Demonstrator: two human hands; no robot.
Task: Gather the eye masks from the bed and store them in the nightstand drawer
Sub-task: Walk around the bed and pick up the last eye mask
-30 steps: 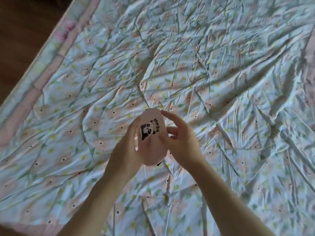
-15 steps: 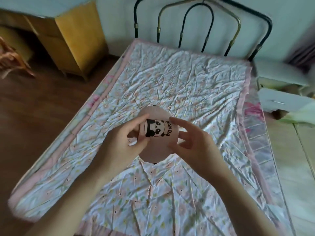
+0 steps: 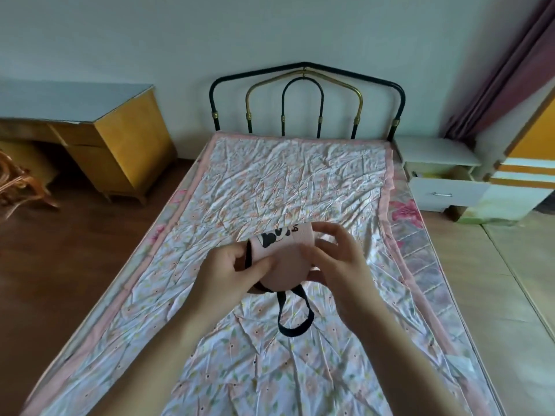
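A pink eye mask point(image 3: 288, 259) with a panda print is held above the middle of the bed point(image 3: 294, 181). My left hand point(image 3: 228, 274) grips its left side and my right hand point(image 3: 339, 262) grips its right side. The mask's black elastic strap point(image 3: 295, 316) hangs down in a loop below it. The white nightstand point(image 3: 438, 172) stands at the far right of the bed, beside the headboard, with its drawer point(image 3: 447, 195) pulled open. No other mask shows on the bed.
A black and gold metal headboard point(image 3: 306, 100) closes the far end of the bed. A yellow wooden desk point(image 3: 114, 136) stands to the left on the brown floor. A yellow and white cabinet point(image 3: 522, 163) and a purple curtain point(image 3: 510, 61) are at the far right.
The view has risen from the sheet to the whole bed and room. Both hands have turned the mask flatter, and its black strap now hangs loose below.
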